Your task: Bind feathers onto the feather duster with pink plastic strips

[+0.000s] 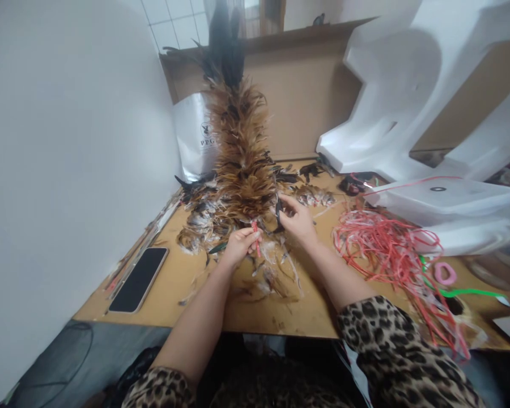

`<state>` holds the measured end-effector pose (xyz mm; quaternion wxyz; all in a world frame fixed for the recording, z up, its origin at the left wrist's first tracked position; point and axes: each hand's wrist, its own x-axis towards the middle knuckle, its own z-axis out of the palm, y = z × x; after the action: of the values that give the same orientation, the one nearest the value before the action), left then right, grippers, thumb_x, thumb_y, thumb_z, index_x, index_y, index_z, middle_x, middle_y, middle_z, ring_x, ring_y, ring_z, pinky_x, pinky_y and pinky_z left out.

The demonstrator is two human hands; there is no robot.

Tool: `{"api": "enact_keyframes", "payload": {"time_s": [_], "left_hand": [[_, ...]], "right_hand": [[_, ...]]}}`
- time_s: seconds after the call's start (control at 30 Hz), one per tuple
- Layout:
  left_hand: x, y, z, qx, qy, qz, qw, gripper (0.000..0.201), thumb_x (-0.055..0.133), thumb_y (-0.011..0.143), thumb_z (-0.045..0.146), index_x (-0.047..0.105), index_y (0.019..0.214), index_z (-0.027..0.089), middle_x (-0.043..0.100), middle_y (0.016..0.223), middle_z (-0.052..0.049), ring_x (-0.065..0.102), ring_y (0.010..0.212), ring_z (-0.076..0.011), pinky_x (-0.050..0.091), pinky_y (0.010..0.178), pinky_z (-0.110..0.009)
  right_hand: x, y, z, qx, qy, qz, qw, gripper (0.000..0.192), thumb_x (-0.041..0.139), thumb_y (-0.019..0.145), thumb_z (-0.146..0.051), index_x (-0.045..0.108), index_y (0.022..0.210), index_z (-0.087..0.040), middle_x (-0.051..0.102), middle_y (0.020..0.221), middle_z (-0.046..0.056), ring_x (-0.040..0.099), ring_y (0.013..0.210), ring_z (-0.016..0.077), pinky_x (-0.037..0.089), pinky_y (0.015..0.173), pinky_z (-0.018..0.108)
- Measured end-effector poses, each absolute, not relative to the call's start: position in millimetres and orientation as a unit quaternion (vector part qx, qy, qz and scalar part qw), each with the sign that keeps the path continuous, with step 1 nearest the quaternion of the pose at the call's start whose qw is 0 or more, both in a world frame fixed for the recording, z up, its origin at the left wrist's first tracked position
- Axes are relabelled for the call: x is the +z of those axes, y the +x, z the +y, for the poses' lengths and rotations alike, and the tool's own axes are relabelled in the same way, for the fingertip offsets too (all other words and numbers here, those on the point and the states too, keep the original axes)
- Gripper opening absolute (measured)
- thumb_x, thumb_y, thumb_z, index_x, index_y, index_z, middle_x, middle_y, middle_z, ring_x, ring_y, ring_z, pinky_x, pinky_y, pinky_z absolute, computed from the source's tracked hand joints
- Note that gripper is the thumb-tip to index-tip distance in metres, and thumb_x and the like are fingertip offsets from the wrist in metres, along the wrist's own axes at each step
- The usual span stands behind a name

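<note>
A tall brown feather duster (242,141) with long black feathers at its top stands upright in front of me. My left hand (239,247) is closed in a pinch on its short red lower end (255,242), just under the feathers. In my right hand (298,221) is a pair of black-handled scissors (279,207), fingers around the handles and blades pointing up beside the duster's right edge. Whether the blades touch the feathers I cannot tell. Loose feathers (199,226) lie on the tabletop (318,277) around the duster's base.
A phone (139,280) lies at the left. Tangled red plastic strips (378,243) spread on the right, with a pink ring (445,273) and a green strip (471,292). Behind stand a silver bag (191,136), a cardboard panel (300,96) and large white moulded pieces (391,107).
</note>
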<state>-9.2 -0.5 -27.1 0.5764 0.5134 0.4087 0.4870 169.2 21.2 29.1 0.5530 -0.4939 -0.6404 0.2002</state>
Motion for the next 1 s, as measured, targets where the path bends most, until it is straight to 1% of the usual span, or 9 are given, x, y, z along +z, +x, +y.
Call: {"api": "enact_keyframes", "payload": {"time_s": [0.1,0.17,0.3,0.4,0.53,0.7,0.8,0.9,1.0], "left_hand": [[-28,-9,0,0.481,0.514,0.414,0.577,0.037,0.068,0.068,0.044,0.065,0.086,0.012,0.059,0.065,0.000,0.039,0.040,-0.0025,0.027,0.037,-0.018],[-28,-9,0,0.480,0.513,0.416,0.578,0.037,0.069,0.067,0.044,0.065,0.086,0.012,0.060,0.066,0.000,0.039,0.040,-0.0025,0.027,0.037,-0.018],[-25,-10,-1,0.477,0.515,0.411,0.581,0.037,0.070,0.067,0.044,0.065,0.086,0.012,0.060,0.065,0.000,0.040,0.041,-0.0025,0.025,0.038,-0.018],[-22,-11,-2,0.467,0.519,0.416,0.583,0.039,0.070,0.066,0.046,0.065,0.082,0.011,0.058,0.060,0.001,0.039,0.041,-0.0024,0.025,0.038,-0.017],[-19,-11,-3,0.456,0.527,0.423,0.579,0.041,0.069,0.066,0.048,0.064,0.081,0.010,0.055,0.055,0.002,0.038,0.040,-0.0028,0.024,0.038,-0.017],[-21,-11,-3,0.451,0.532,0.420,0.580,0.041,0.068,0.067,0.047,0.065,0.084,0.011,0.058,0.064,0.001,0.040,0.042,-0.0025,0.025,0.039,-0.017],[-21,-11,-4,0.441,0.538,0.418,0.585,0.040,0.068,0.067,0.048,0.065,0.080,0.010,0.056,0.061,0.001,0.040,0.043,-0.0026,0.025,0.040,-0.017],[-21,-11,-6,0.441,0.534,0.418,0.588,0.041,0.069,0.066,0.047,0.065,0.083,0.010,0.056,0.061,0.001,0.040,0.042,-0.0028,0.025,0.040,-0.017],[-21,-11,-7,0.432,0.541,0.416,0.590,0.038,0.068,0.067,0.047,0.064,0.073,0.010,0.050,0.051,0.003,0.038,0.040,-0.0031,0.026,0.041,-0.017]], "right_hand": [[37,171,28,0.216,-0.491,-0.616,0.577,0.048,0.065,0.067,-0.043,0.067,0.106,-0.015,0.058,0.068,0.000,0.047,0.057,0.0097,0.042,0.059,0.024],[45,171,32,0.233,-0.484,-0.606,0.587,0.047,0.065,0.067,-0.041,0.068,0.105,-0.014,0.056,0.065,-0.001,0.045,0.055,0.0090,0.041,0.057,0.023],[67,171,33,0.222,-0.491,-0.616,0.575,0.047,0.065,0.067,-0.041,0.068,0.105,-0.014,0.058,0.066,0.000,0.045,0.055,0.0088,0.040,0.058,0.024],[82,171,34,0.217,-0.495,-0.623,0.566,0.050,0.065,0.066,-0.044,0.068,0.106,-0.015,0.058,0.065,0.000,0.045,0.055,0.0093,0.040,0.058,0.024],[91,172,40,0.226,-0.492,-0.618,0.571,0.049,0.065,0.066,-0.046,0.070,0.102,-0.014,0.058,0.063,0.000,0.046,0.055,0.0101,0.040,0.056,0.025],[99,176,47,0.191,-0.491,-0.629,0.571,0.050,0.064,0.067,-0.046,0.068,0.107,-0.015,0.059,0.065,0.001,0.048,0.058,0.0112,0.042,0.059,0.025],[111,179,51,0.161,-0.495,-0.643,0.561,0.049,0.065,0.067,-0.044,0.068,0.106,-0.015,0.060,0.067,0.001,0.050,0.061,0.0121,0.043,0.061,0.026],[124,182,55,0.133,-0.495,-0.649,0.562,0.047,0.064,0.068,-0.044,0.068,0.105,-0.014,0.061,0.068,0.002,0.052,0.063,0.0132,0.044,0.063,0.028],[135,183,57,0.112,-0.499,-0.648,0.564,0.044,0.062,0.070,-0.044,0.068,0.102,-0.015,0.062,0.070,0.003,0.054,0.066,0.0142,0.045,0.065,0.028]]}}
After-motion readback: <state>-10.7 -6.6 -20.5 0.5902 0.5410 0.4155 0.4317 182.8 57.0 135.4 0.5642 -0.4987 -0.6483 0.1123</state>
